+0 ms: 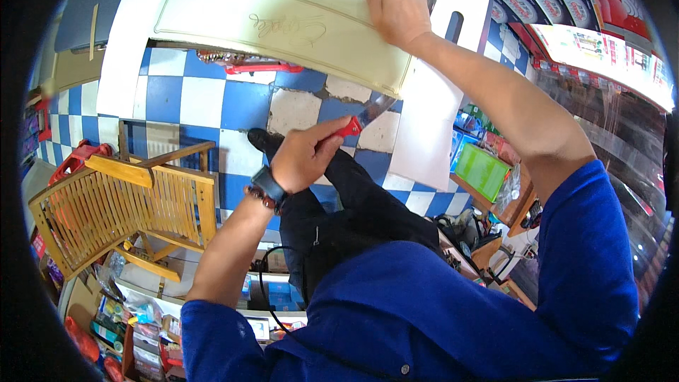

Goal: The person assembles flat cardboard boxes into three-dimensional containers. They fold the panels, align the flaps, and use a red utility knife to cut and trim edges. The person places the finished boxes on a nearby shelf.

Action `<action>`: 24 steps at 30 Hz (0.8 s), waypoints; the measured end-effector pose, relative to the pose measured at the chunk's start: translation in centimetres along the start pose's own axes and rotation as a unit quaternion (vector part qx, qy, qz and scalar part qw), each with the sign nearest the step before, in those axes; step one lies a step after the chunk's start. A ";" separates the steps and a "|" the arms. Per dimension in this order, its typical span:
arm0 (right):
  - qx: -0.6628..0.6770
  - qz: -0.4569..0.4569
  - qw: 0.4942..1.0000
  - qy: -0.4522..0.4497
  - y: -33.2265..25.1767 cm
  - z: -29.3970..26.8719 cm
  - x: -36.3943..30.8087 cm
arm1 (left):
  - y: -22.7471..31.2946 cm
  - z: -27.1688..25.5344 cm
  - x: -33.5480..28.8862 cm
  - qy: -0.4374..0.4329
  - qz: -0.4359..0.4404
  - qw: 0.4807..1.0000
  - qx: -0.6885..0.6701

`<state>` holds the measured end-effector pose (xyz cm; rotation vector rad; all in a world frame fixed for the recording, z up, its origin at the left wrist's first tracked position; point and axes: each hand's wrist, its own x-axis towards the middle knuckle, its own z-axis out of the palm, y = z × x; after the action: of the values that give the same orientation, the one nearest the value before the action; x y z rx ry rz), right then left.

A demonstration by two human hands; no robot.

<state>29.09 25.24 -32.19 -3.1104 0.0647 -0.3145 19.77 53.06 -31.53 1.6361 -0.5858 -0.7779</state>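
My left hand [304,159] is closed around the red handle of a knife [351,127], whose metal blade points up and right. The blade tip is near the lower right corner of a cream panel [212,10] with a grooved border and handwriting on its face. I cannot tell whether the blade touches it. On the right end of that panel my right hand [396,7] lies with its fingers stretched out toward the far edge. A white board [428,124] extends under and to the right of the panel.
A slatted wooden chair [134,201] stands at the left on blue and white floor tiles [201,99]. A red object [265,68] lies on the floor beyond the panel's near edge. Boxes and a green container [482,173] crowd the right, and cluttered goods [141,339] the lower left.
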 end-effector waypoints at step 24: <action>0.074 0.073 0.973 -0.208 -0.7 -7.3 6.3 | 0.2 -8.5 -20.4 0.240 -0.236 0.934 -0.124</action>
<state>33.78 25.64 -23.77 -2.9285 0.2482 0.3207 12.86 73.52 -26.82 1.6631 0.2575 -0.7172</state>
